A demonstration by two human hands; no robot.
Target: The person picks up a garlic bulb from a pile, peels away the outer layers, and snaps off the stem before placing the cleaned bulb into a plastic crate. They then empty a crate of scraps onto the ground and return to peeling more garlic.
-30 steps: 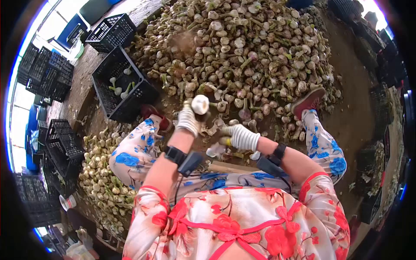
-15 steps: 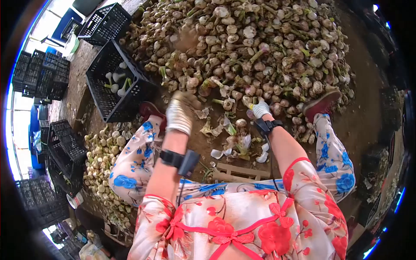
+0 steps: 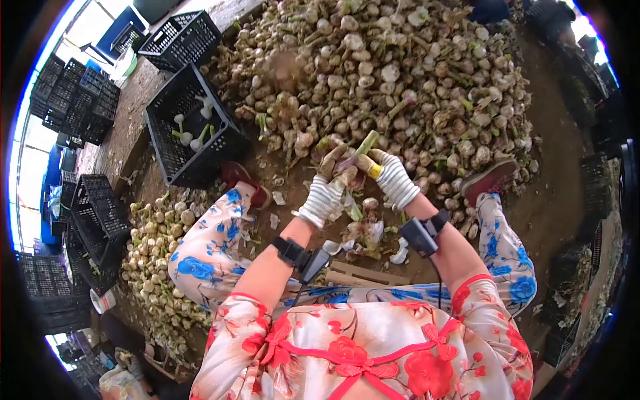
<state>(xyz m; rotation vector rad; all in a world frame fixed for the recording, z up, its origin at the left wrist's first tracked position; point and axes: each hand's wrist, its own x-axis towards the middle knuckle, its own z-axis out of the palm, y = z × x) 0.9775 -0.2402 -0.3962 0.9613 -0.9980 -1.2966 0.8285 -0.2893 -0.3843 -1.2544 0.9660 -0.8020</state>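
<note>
In front of me a garlic bulb [image 3: 346, 175] with a thick green stem is held between both gloved hands. My left hand [image 3: 325, 193], in a white striped glove with soiled fingertips, is closed on the bulb's left side. From the other side my right hand [image 3: 395, 177], gloved alike and with a yellow band on a finger, grips the garlic near its stem. Loose papery skins hang under the bulb. Below lie garlic peelings [image 3: 373, 235] and a loose bulb [image 3: 370, 204].
A large garlic heap [image 3: 413, 80] rises ahead. At left stands a black crate [image 3: 230, 143] holding several trimmed bulbs. Paler garlic [image 3: 157, 247] is piled by my left leg. More crates [image 3: 100, 217] stand farther left. Another person [image 3: 123, 383] is partly visible at lower left.
My left hand has swung right from beside the crate to meet my right hand. The right hand has lifted slightly off the heap's edge, and both now hold a garlic bulb.
</note>
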